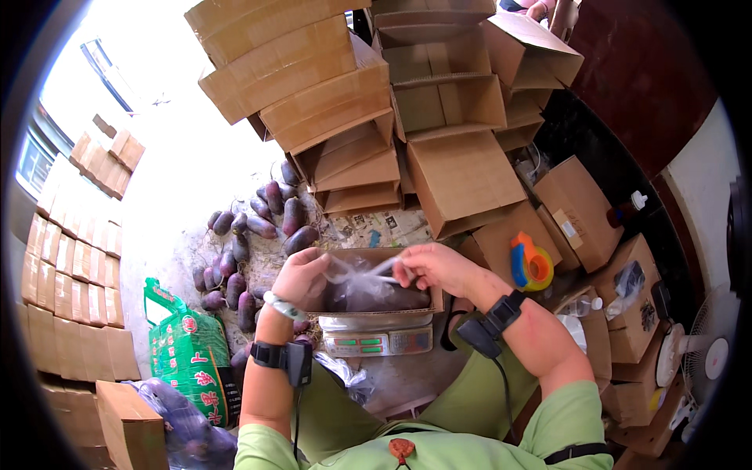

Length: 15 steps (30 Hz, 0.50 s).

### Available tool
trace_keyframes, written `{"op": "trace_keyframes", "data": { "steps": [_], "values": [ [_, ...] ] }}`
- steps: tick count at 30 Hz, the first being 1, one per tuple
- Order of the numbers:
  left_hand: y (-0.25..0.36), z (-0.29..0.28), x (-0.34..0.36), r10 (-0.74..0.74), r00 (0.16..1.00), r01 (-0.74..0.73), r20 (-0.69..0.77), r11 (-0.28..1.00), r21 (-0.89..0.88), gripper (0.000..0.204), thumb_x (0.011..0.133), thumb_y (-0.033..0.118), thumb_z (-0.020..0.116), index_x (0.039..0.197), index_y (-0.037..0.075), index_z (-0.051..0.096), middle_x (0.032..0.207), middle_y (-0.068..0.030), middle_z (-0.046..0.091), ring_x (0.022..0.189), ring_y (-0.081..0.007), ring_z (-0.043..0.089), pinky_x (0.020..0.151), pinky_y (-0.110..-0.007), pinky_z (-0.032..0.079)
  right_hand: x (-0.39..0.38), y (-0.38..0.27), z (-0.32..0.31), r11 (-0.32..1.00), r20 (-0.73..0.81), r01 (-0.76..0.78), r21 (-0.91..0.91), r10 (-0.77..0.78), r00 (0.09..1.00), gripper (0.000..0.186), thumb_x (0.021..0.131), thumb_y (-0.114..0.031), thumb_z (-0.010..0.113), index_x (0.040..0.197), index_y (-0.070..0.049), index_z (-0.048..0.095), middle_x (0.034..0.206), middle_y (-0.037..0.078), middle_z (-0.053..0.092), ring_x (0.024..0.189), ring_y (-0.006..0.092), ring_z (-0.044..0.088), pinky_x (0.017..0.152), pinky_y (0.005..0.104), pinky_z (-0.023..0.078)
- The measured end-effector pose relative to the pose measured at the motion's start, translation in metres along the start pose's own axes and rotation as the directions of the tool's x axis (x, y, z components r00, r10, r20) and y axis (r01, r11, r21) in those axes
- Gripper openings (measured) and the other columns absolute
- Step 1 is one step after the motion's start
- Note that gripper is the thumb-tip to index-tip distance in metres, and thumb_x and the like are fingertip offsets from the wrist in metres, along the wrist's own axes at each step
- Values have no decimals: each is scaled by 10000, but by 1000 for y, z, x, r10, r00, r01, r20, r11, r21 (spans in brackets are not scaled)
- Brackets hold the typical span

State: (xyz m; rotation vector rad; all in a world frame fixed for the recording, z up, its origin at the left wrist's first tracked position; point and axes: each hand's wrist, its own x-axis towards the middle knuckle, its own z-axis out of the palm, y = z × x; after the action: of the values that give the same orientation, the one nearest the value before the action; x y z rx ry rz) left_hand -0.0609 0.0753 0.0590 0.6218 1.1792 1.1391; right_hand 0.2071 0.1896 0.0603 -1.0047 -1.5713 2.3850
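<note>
both hands pinch the mouth of a thin clear plastic bag [356, 272] – left hand [300, 276] clenched on its left edge, right hand [431, 268] grasping the twisted end at 3 o'clock. the bag lies in a shallow brown cardboard box [381, 294] of dark purple sweet potatoes, on a grey digital scale [377, 338]. loose purple sweet potatoes [247, 251] lie at 10 o'clock – stacked empty brown cartons [376, 110] at 12.

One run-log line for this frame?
left hand: grips clear plastic bag | right hand: pulls bag top | bag: in box on scale
</note>
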Motion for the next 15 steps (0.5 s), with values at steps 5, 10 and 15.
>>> {"op": "trace_keyframes", "data": {
  "steps": [5,10,15],
  "values": [
    [-7,9,-16,35,974,-20,224,997,-69,231,927,149,584,1093,-11,602,828,-26,618,505,-62,426,422,-192,282,15,-17,41,997,93,37,68,-43,995,471,992,-435,411,1347,-130,469,1096,-11,599,869,91,590,625,203,398],
    [-4,12,-16,-30,949,34,314,999,-7,307,935,134,580,1208,-3,561,709,-5,536,515,-82,446,422,-210,308,35,-14,55,989,75,116,-90,-110,991,452,986,-472,409,1268,-141,534,1012,-34,591,806,70,539,630,213,384],
    [3,1,-4,-94,993,61,67,920,387,327,943,194,566,1191,-19,574,678,6,561,524,-64,517,418,-199,352,56,11,35,848,-37,192,-494,-240,970,323,918,-392,547,978,-91,648,830,11,631,759,110,569,642,283,443]
  ]
}}
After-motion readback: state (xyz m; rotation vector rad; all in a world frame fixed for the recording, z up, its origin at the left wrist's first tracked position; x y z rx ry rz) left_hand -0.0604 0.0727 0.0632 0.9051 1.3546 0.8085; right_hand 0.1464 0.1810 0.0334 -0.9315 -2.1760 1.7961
